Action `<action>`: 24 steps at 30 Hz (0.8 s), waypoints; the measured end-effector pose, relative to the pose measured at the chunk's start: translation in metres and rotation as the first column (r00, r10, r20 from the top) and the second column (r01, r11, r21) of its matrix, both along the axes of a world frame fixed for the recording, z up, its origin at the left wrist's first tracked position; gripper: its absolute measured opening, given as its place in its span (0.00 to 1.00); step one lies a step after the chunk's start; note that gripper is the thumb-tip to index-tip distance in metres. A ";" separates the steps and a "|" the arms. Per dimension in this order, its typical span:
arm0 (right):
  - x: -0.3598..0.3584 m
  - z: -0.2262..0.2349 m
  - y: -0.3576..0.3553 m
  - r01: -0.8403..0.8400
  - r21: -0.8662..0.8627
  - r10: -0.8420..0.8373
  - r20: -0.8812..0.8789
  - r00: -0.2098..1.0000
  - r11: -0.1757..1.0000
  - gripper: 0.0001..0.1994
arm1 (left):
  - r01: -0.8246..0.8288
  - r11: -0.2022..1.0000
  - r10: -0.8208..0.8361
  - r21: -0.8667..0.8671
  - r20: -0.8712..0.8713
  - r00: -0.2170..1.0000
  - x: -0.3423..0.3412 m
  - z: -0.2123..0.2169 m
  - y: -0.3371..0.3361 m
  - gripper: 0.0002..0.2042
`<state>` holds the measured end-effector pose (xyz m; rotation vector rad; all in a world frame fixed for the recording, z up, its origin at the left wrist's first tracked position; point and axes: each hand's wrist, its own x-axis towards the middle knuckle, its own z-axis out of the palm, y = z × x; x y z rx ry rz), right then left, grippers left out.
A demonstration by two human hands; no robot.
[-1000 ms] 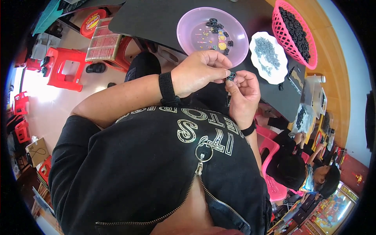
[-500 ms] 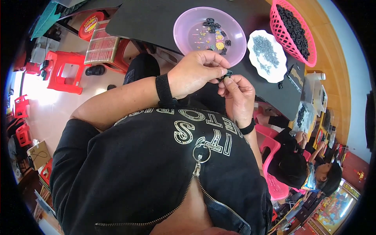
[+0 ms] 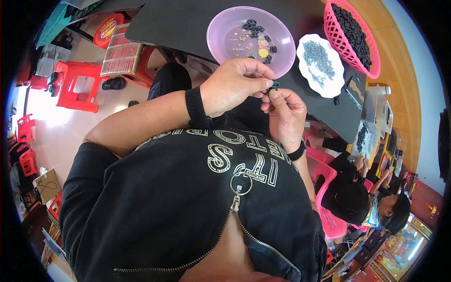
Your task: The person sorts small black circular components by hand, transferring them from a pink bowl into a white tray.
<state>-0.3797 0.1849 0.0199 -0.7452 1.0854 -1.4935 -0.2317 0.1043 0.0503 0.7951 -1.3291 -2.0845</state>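
Observation:
My left hand (image 3: pixel 235 87) and my right hand (image 3: pixel 286 115) meet just in front of my chest, at the near edge of a black table (image 3: pixel 188 23). Between the fingertips of both hands sits a small black part (image 3: pixel 274 85); both hands pinch it. A black band wraps each wrist. Just beyond the hands stands a round pink bowl (image 3: pixel 225 33) with a few small black and yellow parts in it.
A white plate (image 3: pixel 331 82) with small grey pieces lies right of the bowl. A pink basket (image 3: pixel 331 23) of black parts stands at the far right. Red plastic stools (image 3: pixel 75 82) stand on the floor at left. Another person (image 3: pixel 352 197) sits at lower right on a pink chair.
Both hands have stayed together on the small black part, shifting slightly upward in the picture. The fingers have turned a little around it.

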 end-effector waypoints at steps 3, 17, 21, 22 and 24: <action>0.000 -0.001 0.001 -0.002 -0.002 0.002 -0.008 1.000 1.000 0.04 | -0.002 1.000 0.002 0.000 0.002 1.000 0.000 -0.001 0.000 0.09; 0.003 0.002 0.000 0.015 -0.011 -0.015 0.014 1.000 1.000 0.03 | -0.061 0.998 0.061 -0.005 0.004 0.998 0.001 0.001 0.001 0.10; 0.003 0.002 0.000 0.002 -0.012 -0.002 0.004 1.000 1.000 0.03 | -0.064 0.998 0.064 0.015 -0.014 0.998 0.001 0.001 0.001 0.10; 0.003 0.001 0.000 -0.002 -0.014 0.002 0.008 1.000 1.000 0.03 | -0.065 0.998 0.065 0.014 -0.014 0.998 0.001 0.001 0.001 0.10; 0.002 0.000 -0.002 -0.006 -0.023 0.006 -0.001 1.000 1.000 0.03 | -0.043 0.999 0.043 -0.003 0.003 0.999 0.001 0.002 0.002 0.10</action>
